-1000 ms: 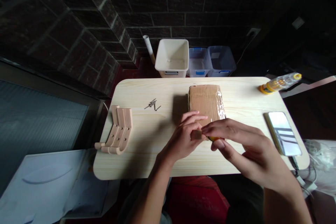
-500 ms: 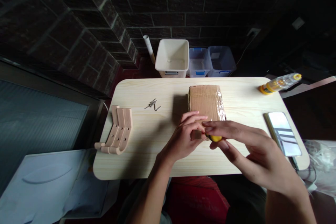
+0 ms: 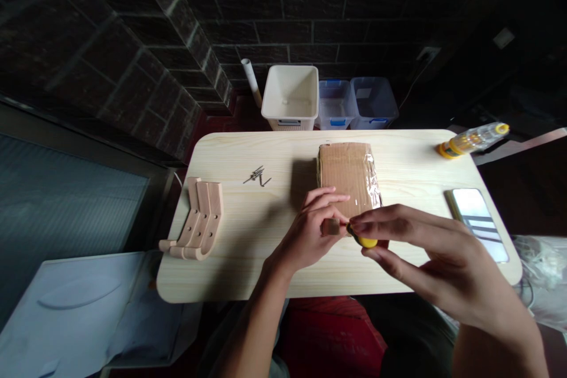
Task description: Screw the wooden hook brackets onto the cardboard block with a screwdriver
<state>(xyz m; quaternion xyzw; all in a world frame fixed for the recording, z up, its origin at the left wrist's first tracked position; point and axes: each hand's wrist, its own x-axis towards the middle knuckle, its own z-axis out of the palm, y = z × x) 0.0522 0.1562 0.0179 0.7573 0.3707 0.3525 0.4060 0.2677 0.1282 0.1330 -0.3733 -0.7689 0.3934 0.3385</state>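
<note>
Yellow plastic shows between the fingertips of the right hand (image 3: 425, 260): a small yellow-handled tool (image 3: 365, 241), probably a cutter, pinched between the thumb and the forefinger. Its tip meets the near edge of the flat brown cardboard parcel (image 3: 348, 176), which lies in the middle of the pale wooden table (image 3: 248, 271). The left hand (image 3: 310, 230) steadies this near edge, its thumb and fingers pinching a small brown flap or corner (image 3: 330, 226) of the cardboard. Clear shiny tape (image 3: 373, 180) runs along the right side of the parcel and looks intact, and the parcel is closed; so the opening seems only at its beginning, with the cutting yet to be done.

To the left, a few dark thin screws (image 3: 258, 176) lie loose on the table, and near the left edge rests a set of light wooden curved hooks (image 3: 198, 221). At the right lie a smartphone with a bright screen (image 3: 478, 223) and a clear bottle with a yellow cap (image 3: 473, 139). Behind the table stand a cream plastic basket (image 3: 291, 97) and two translucent boxes (image 3: 357, 103).
</note>
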